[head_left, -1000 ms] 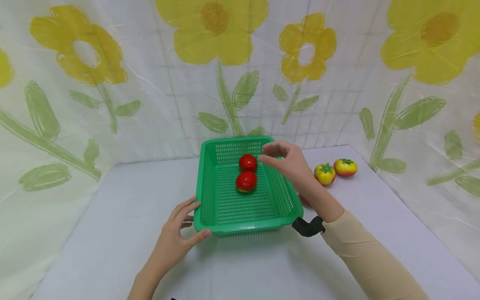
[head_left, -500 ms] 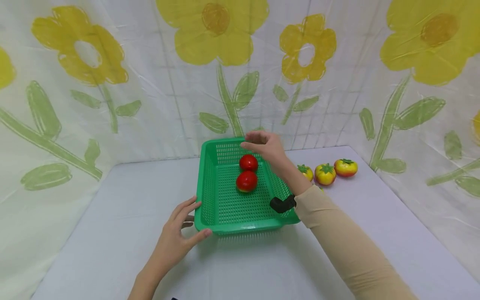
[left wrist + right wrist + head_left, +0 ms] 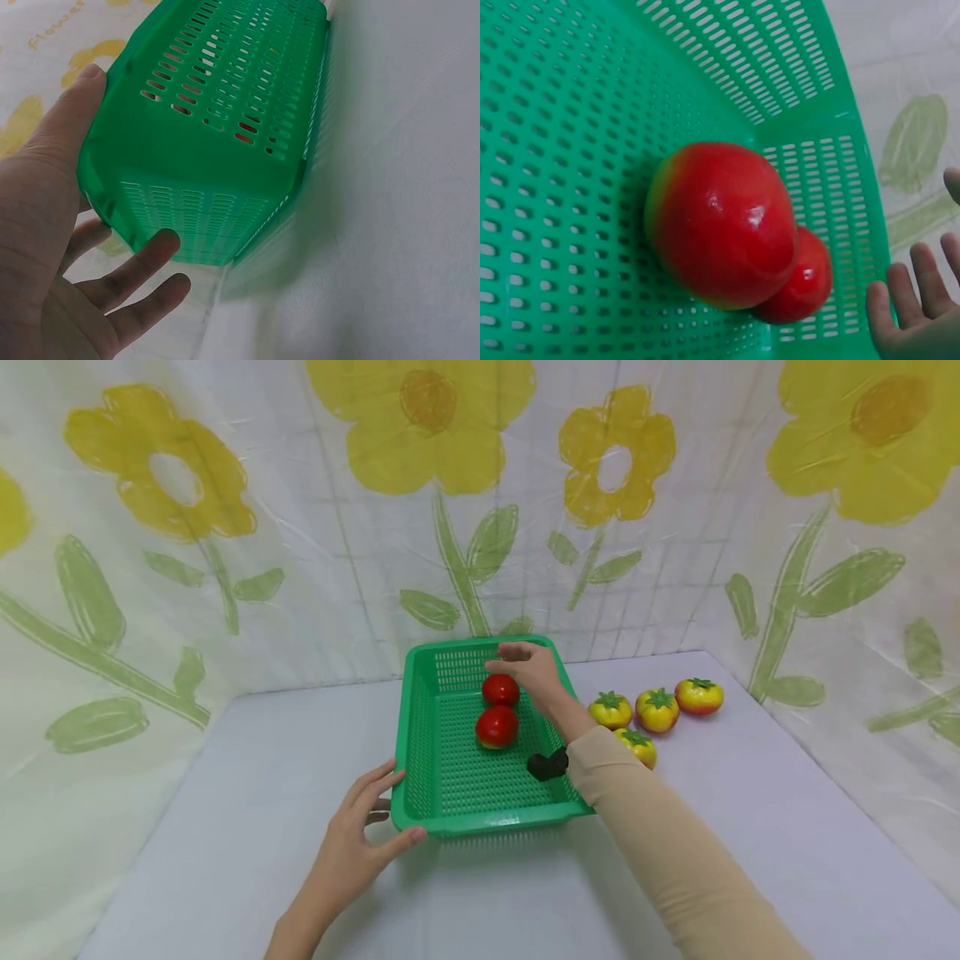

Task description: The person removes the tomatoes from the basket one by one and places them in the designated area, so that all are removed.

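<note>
A green plastic basket [image 3: 495, 818] with perforated walls stands mid-table. Inside, two glossy red toy tomatoes lie against each other, the far one [image 3: 500, 691] and the near one [image 3: 497, 727]; the near one shows some yellow. My left hand [image 3: 348, 847] touches the basket's near left corner, its thumb at the front rim and its fingers spread along the left side. In the left wrist view, the thumb [image 3: 71, 112] rests against the rim. My right hand [image 3: 534, 672] hovers over the far right of the basket, fingers relaxed and holding nothing, beside the far tomato.
Several yellow-and-red toy tomatoes with green leafy tops, including one at the far right [image 3: 699, 696], sit on the white table [image 3: 750, 827] right of the basket. My right sleeve partly covers the nearest. A flower-printed curtain [image 3: 300, 527] hangs behind the table.
My right hand has moved left from the basket's right rim to above its far part, then slightly lower. The tomatoes outside have come into fuller view. My left hand has stayed at the corner.
</note>
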Motion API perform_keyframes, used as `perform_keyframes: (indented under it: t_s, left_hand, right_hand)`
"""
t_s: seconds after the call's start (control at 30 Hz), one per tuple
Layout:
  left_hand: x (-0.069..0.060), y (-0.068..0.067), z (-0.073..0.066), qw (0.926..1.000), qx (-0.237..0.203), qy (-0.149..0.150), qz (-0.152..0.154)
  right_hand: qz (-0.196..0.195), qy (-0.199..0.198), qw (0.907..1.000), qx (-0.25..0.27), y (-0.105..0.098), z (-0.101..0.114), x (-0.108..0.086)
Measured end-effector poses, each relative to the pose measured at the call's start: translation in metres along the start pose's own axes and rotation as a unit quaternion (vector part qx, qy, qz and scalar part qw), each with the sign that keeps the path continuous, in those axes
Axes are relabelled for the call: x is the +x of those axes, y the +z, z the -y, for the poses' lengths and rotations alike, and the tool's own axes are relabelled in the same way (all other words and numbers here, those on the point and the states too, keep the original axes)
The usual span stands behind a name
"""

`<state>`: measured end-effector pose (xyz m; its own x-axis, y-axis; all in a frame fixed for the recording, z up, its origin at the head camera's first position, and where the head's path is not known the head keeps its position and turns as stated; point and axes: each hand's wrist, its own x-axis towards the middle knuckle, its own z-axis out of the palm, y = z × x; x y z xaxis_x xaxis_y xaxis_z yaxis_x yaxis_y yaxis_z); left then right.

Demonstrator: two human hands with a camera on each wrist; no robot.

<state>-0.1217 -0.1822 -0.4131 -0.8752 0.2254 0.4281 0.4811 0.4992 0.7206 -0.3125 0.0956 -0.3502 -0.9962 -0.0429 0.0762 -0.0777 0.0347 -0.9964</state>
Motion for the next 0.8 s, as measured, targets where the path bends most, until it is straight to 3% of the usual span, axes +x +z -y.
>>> perform_keyframes:
  t_s: [0.33, 0.5, 0.8]
  left_hand:
    - [-0.001, 0.000, 0.001, 1.0000, 0.005, 0.003, -0.001]
    - [-0.001, 0.001, 0.000, 1.0000, 0.005, 0.001, -0.001]
    - [-0.001, 0.000, 0.000, 1.0000, 0.001, 0.003, 0.000]
  right_hand:
    - [-0.032, 0.020, 0.9988, -0.030, 0.008, -0.013, 0.006]
    - [-0.024, 0.002, 0.9982, -0.055, 0.010, -0.018, 0.006]
    - [0.003, 0.017, 0.9962, -0.085, 0.009, -0.027, 0.010]
